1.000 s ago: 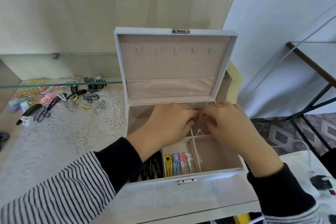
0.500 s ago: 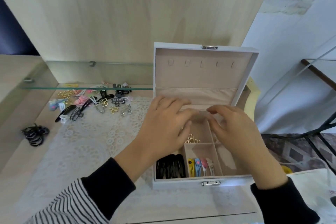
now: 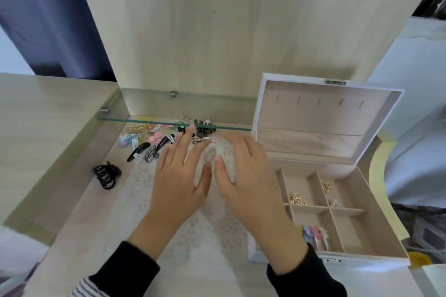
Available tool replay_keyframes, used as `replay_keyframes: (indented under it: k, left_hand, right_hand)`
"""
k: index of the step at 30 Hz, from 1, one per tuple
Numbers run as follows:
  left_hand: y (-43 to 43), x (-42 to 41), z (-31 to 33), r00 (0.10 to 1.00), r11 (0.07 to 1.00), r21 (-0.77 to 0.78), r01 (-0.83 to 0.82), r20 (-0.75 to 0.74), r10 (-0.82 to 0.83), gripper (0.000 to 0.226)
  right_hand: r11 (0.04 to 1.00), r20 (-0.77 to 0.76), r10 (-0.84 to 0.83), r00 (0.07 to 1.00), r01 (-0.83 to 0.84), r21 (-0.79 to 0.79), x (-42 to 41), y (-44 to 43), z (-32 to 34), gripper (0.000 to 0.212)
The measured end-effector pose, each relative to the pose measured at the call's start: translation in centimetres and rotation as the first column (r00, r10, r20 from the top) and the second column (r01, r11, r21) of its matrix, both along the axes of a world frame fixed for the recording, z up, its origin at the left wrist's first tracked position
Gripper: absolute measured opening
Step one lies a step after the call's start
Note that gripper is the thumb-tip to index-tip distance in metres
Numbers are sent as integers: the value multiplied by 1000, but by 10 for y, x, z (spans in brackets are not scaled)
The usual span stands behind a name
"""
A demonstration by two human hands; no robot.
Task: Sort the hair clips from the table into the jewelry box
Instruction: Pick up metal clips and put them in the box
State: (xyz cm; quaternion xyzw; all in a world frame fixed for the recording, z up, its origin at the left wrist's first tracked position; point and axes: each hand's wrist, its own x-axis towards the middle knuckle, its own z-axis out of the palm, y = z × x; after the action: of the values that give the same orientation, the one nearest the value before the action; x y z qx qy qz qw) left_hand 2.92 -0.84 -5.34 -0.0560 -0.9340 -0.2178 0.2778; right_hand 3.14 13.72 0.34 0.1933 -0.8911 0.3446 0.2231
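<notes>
- Target: small silver openwork metal hair clip (image 3: 210,155), flat on the white lace mat (image 3: 142,190), in the gap between the two hands.
- Its long axis runs roughly away from the person, far end tipped slightly right.
- Left hand (image 3: 178,176): palm down over the mat, fingers straight and spread, holding nothing. The clip lies just right of its index finger, and the thumb sits below the clip's near end.
- Right hand (image 3: 243,176): palm down, fingers loosely extended, nothing gripped. Its thumb tip is just beside the clip's right edge; I can't tell if it touches.
- Judgement: both hands are about equally near. The right thumb is closest, so a right thumb-index pinch across the short axis looks the shortest grab.
- Open white jewelry box with beige lining (image 3: 347,231) sits right of the hands, so the carry goes right and toward the person.
- Gold clips (image 3: 299,200) lie in a middle compartment. Pastel snap clips (image 3: 313,234) lie in a front one, and the compartments right of them look bare.
- Unsorted mixed clips (image 3: 156,140) lie further back on the left, under the glass shelf (image 3: 169,122); a black coiled bunch (image 3: 106,175) lies apart at far left.
- Risk: the thin clip could snag in the lace when lifted.
</notes>
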Motion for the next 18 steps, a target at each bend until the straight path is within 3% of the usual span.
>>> replay_keyframes:
  k: [7,11,18]
  left_hand:
    - [-54,0,-27,962,972,-94,-216,153,228,50]
    - [-70,-2,-34,923,939,-130,-319,182,339,54]
    - [-76,-3,-44,902,931,29,-363,263,344,50]
  right_hand:
    - [997,60,-71,996,69,34,-7,-60,-25,47]
    - [988,188,-138,972,123,90,-21,-76,-49,52]
    - [925,124,-356,926,330,189,-47,-82,-87,55]
